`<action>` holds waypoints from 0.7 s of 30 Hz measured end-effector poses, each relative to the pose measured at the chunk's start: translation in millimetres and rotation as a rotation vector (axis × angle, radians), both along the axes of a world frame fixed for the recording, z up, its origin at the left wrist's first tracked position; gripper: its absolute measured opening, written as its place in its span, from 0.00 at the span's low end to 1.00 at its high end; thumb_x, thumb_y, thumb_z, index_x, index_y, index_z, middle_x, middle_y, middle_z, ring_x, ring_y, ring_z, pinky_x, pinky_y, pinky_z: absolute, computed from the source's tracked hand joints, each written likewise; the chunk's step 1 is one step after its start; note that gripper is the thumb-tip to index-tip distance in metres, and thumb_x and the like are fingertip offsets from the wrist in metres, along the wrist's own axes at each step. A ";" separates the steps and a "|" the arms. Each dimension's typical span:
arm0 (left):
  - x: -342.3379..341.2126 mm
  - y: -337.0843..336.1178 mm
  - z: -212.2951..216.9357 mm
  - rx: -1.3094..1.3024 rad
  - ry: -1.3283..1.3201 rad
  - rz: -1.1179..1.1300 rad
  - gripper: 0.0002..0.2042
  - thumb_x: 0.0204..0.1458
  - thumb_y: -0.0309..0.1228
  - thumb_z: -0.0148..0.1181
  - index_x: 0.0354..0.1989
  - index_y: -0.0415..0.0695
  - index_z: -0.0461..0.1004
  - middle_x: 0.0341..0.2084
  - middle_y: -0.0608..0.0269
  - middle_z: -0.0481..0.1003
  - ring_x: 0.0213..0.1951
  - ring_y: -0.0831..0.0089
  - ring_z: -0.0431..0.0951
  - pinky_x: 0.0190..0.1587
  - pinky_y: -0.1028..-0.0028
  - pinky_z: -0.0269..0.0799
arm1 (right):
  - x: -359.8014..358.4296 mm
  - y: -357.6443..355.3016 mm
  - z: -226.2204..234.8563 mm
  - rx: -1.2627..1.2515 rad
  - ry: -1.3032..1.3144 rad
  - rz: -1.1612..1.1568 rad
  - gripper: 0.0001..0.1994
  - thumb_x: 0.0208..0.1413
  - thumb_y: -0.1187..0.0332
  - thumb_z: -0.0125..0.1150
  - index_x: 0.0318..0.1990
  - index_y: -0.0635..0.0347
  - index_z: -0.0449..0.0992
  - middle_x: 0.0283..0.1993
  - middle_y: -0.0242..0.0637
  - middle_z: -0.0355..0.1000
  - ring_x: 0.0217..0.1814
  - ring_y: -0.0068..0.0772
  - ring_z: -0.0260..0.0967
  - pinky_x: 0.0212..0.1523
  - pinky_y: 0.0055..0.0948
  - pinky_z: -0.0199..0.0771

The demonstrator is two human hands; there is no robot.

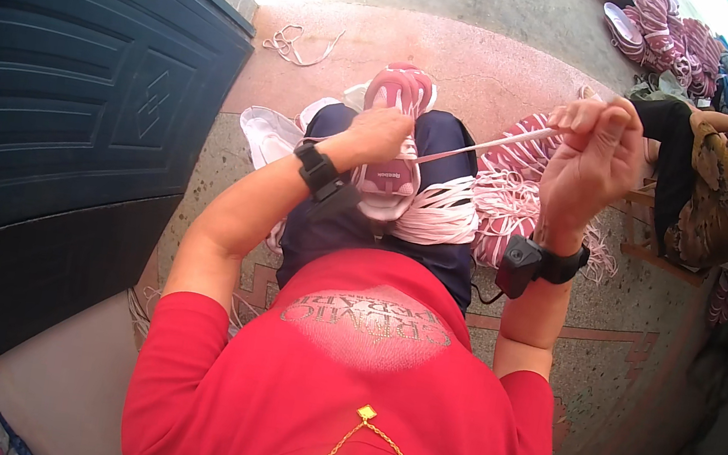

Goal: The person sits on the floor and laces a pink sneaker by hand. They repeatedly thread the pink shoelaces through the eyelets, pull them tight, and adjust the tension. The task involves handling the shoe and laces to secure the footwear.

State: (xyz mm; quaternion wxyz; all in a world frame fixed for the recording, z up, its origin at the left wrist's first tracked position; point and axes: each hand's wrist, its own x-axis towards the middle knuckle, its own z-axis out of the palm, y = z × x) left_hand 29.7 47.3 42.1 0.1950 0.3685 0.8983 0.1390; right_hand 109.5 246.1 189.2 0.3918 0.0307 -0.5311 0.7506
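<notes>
A pink shoe (387, 178) with a white sole edge lies on my lap, its toe pointing away from me. My left hand (381, 133) is closed on the middle of the shoe, over its lacing; its fingertips are partly hidden. From the shoe's lacing a pale pink shoelace (488, 142) runs taut up to the right. Its other end is pinched in my raised right hand (592, 162), whose fingers are curled. Beside the shoe, a bundle of pale pink laces (441, 210) rests across my right thigh.
Pink shoes with loose laces (511, 188) are heaped at my right. White-soled shoes (267, 135) lie by my left leg. A loose lace (296, 46) is on the floor ahead. A dark blue door (87, 77) stands left. Another person (714, 184) sits at right, near more piled shoes (661, 36).
</notes>
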 end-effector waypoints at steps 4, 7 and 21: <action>0.4 -25.6 6.1 -0.101 -0.021 -0.055 0.09 0.43 0.33 0.59 0.29 0.41 0.77 0.32 0.50 0.74 0.41 0.50 0.71 0.44 0.60 0.67 | -14.3 -3.7 -52.5 -0.214 -0.564 0.190 0.09 0.63 0.63 0.49 0.40 0.59 0.69 0.21 0.23 0.60 0.17 0.10 0.49 0.16 0.13 0.49; -2.6 -31.9 5.0 -0.018 -0.030 -0.081 0.08 0.44 0.32 0.60 0.28 0.41 0.77 0.27 0.53 0.75 0.34 0.56 0.74 0.39 0.62 0.69 | -6.1 -43.0 -103.4 0.142 -0.764 0.486 0.10 0.59 0.63 0.55 0.35 0.62 0.74 0.26 0.25 0.68 0.23 0.12 0.61 0.23 0.16 0.62; 13.5 -101.3 1.4 0.635 -1.127 0.796 0.12 0.52 0.24 0.52 0.45 0.40 0.68 0.22 0.74 0.68 0.23 0.88 0.68 0.24 0.87 0.64 | 13.2 -121.6 -176.4 1.713 -0.553 0.334 0.08 0.45 0.69 0.55 0.31 0.65 0.71 0.23 0.41 0.71 0.25 0.35 0.74 0.25 0.30 0.72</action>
